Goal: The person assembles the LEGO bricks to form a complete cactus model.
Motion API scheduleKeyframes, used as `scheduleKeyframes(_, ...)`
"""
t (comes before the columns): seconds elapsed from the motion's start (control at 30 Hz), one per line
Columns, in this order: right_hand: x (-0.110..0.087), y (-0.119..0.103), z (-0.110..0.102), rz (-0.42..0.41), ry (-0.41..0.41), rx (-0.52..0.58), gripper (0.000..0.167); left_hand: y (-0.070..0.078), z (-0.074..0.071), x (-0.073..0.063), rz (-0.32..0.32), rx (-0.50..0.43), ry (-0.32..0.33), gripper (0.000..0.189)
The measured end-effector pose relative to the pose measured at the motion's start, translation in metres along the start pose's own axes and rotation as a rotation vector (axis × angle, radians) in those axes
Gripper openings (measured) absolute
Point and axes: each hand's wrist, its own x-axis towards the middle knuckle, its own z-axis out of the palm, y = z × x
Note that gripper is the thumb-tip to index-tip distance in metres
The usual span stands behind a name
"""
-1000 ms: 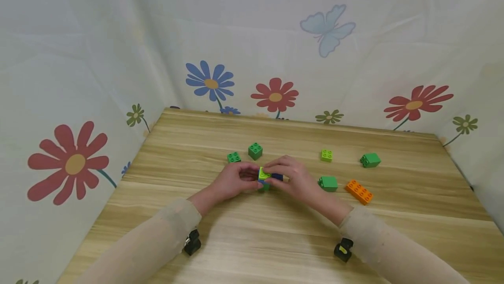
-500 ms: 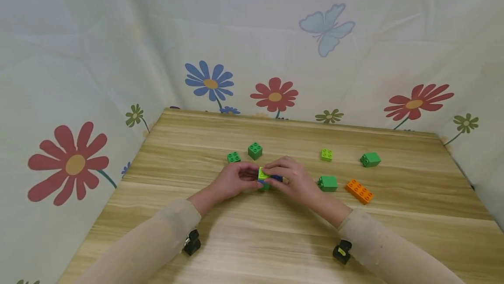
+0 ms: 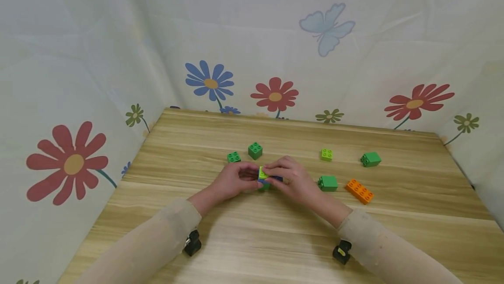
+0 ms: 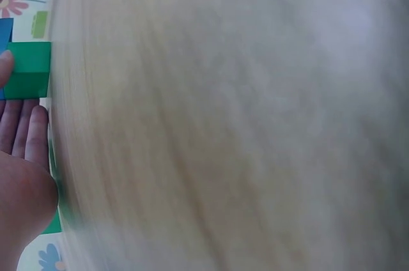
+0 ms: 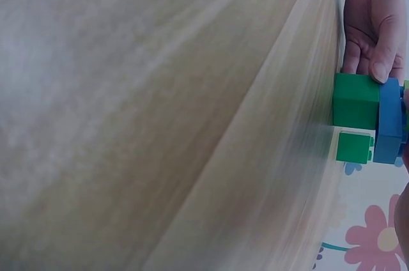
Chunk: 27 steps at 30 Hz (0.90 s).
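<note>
Between the two hands is a small stack of toy building bricks: a green brick [image 5: 355,101] at the bottom, a longer blue brick [image 5: 387,121] above it, and a lime brick [image 3: 261,173] on top. My left hand [image 3: 230,181] holds the stack's left end, its thumb against the front where blue meets green. In the left wrist view its other fingers extend behind the green brick. From the right, my right hand [image 3: 298,180] pinches the lime brick, with fingertips over its top. It hides much of the blue brick in the head view.
Two green bricks, one nearer [image 3: 234,157] and one farther [image 3: 255,150], stand behind the left hand. Right of the hands lie another lime brick [image 3: 326,155], a green brick on its side [image 3: 328,183], a second one [image 3: 370,159] and an orange brick [image 3: 359,191].
The right hand's fingers have shifted slightly on the top of the stack, and less of the blue brick's right end shows. The left hand and the loose bricks stay in place.
</note>
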Motion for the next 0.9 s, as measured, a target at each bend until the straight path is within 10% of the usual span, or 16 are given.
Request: scheduleKeyframes(0.9,0.0009,-0.0017,-0.0002,0.035,-0.006,0.041,0.028,-0.0014,-0.0019,0.0011,-0.012,0.056,-0.002,0.041)
